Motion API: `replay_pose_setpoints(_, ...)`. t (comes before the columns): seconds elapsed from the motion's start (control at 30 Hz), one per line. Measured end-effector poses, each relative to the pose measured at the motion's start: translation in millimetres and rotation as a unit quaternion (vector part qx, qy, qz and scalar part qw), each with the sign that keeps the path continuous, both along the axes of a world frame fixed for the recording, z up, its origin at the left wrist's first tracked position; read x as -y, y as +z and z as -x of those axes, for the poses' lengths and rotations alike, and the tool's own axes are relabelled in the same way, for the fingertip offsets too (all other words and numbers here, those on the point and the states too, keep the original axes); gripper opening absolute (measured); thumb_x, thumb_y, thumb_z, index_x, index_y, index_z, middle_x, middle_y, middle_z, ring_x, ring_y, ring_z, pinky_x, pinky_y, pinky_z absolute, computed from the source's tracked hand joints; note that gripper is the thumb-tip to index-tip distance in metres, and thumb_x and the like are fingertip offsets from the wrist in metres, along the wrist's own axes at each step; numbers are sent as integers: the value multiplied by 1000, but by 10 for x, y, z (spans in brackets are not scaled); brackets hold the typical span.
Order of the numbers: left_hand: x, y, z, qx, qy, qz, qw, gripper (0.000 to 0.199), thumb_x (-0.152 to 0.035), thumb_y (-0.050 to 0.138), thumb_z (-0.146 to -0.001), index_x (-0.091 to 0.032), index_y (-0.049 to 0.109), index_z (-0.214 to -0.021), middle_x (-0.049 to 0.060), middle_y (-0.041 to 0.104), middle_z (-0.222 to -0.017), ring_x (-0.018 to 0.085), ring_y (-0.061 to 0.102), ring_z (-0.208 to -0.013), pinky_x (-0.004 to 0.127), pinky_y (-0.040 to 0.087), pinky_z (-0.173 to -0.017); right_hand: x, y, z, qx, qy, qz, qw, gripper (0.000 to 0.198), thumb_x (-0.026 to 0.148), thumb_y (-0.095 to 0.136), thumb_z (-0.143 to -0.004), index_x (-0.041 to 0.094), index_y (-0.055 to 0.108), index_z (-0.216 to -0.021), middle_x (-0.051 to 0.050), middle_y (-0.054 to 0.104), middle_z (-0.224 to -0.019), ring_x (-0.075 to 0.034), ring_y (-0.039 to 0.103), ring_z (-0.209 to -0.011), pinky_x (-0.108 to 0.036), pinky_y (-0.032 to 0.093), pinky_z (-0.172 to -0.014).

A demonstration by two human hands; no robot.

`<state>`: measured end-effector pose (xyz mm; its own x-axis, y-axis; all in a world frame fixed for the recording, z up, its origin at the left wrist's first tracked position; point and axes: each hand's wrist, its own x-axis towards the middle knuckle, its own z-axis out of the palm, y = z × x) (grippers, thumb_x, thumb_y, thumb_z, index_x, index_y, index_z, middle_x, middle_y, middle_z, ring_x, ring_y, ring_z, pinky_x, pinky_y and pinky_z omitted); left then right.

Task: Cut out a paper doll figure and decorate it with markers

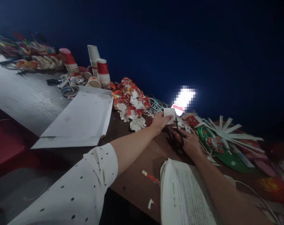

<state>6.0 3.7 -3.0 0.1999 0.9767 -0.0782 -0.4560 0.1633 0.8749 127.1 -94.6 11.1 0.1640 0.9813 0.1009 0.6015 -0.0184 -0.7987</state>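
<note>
Dark blue wall (142,37) rises behind a brown table (132,181), above which the left hand (158,122) pinches a piece of white paper (169,114) between thumb and fingers. Gripped by the handles in the right hand (190,142), black scissors (176,122) have their long axis running away from the person, blades pointing forward at the paper's right side. Small, pale and roughly square, the paper is near a heap of red and white cutouts (135,101).
</note>
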Motion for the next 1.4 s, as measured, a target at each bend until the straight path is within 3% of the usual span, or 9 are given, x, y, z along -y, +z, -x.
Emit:
replay_pose_setpoints(0.5,-27,-29,-14,26,-1,18,1000,16,-18,72,-67,-11,69,-81,3,66,-66,12,59,-58,28,50,-66,22,-5,14,-26,6,11,1000,55,57,64,-73,13,74,-104,1,55,-50,-12,44,-46,-24,34,-44)
replay_pose_setpoints(0.87,-37,-78,-14,-70,-6,-37,997,21,-22,69,-71,-11,71,-89,5,69,-74,12,60,-64,24,49,-67,21,-14,8,-45,0,9,999,55,55,66,-72,13,73,-107,-1,60,-58,-13,49,-53,-24,37,-48)
replay_pose_setpoints(1.4,-37,-88,-33,-63,-18,-23,998,22,-23,71,-70,-11,72,-88,6,70,-76,15,62,-69,28,51,-76,29,5,26,-24,-8,3,1000,55,57,63,-73,13,74,-106,1,56,-53,-13,46,-50,-25,38,-47)
